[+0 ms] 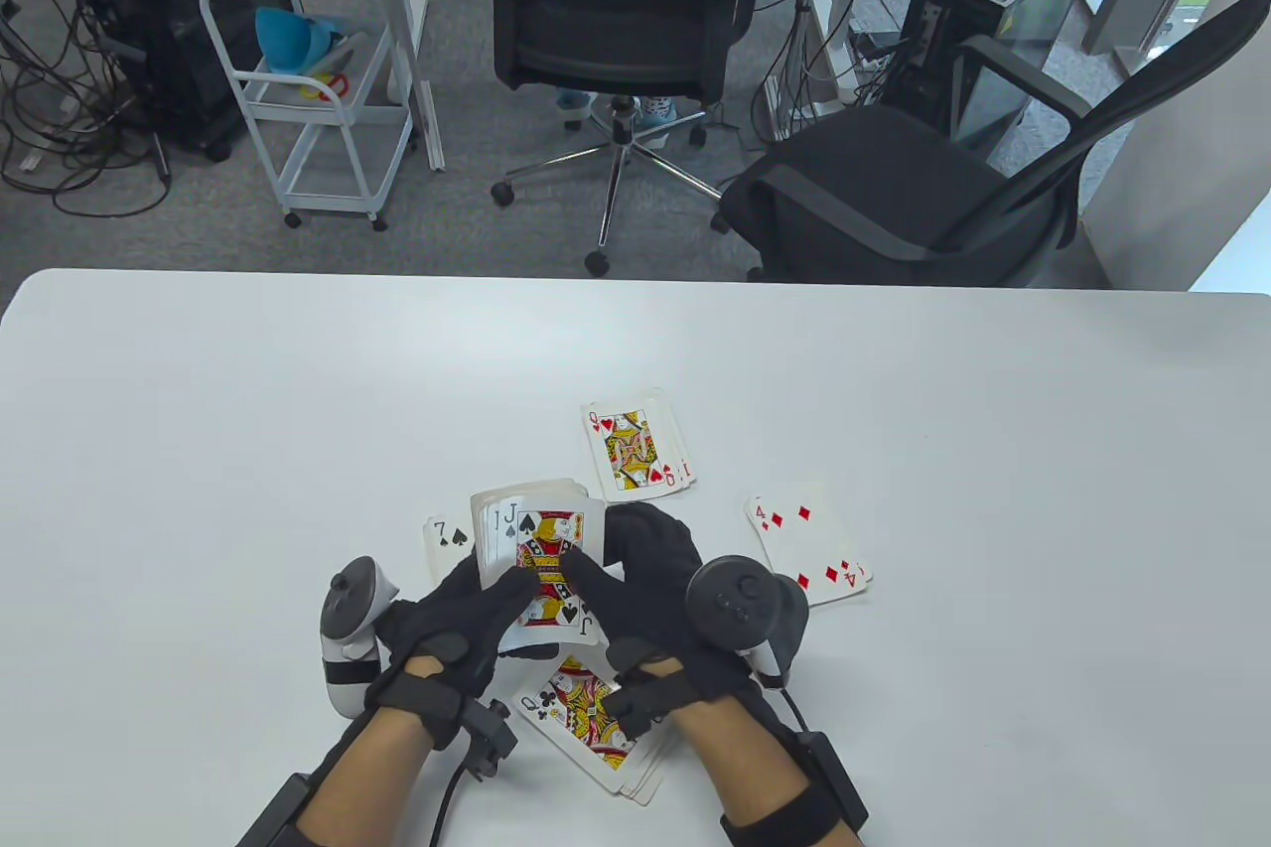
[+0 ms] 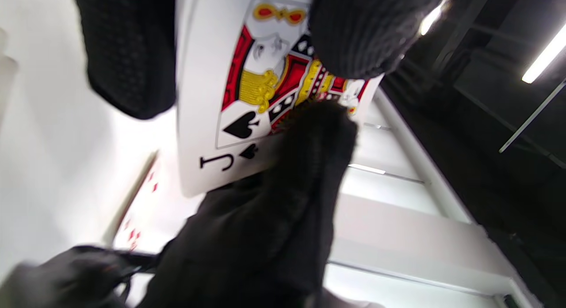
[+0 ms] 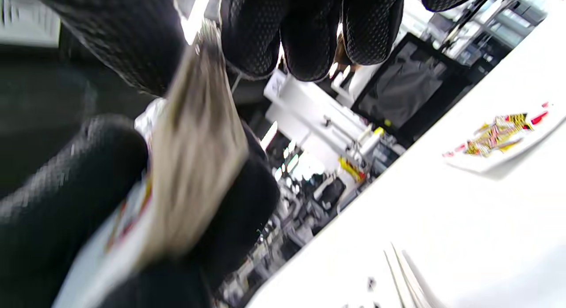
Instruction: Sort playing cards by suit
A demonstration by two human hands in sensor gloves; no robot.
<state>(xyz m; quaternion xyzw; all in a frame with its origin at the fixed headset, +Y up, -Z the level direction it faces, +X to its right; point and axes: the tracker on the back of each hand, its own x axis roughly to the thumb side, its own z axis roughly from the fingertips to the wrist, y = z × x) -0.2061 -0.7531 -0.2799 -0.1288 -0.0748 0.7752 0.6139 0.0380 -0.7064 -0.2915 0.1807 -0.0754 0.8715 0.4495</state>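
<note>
Both gloved hands hold a face-up deck of cards (image 1: 526,514) a little above the white table (image 1: 199,410), with the jack of spades (image 1: 548,544) on top. My left hand (image 1: 501,594) grips the deck from its near left, thumb on the jack. My right hand (image 1: 608,557) wraps the deck's right side, thumb on the jack's face. In the left wrist view the jack (image 2: 247,91) fills the top. In the right wrist view the deck's edge (image 3: 199,135) sits between my fingers (image 3: 309,38). Four face-up piles lie around it: queen of hearts (image 1: 635,452), 4 of diamonds (image 1: 809,549), 7 of spades (image 1: 445,539), queen of clubs (image 1: 586,713).
The clubs pile lies under my wrists near the table's front edge. The hearts pile also shows in the right wrist view (image 3: 499,135). Two office chairs (image 1: 626,23) and a white cart (image 1: 318,92) stand beyond the table's far edge.
</note>
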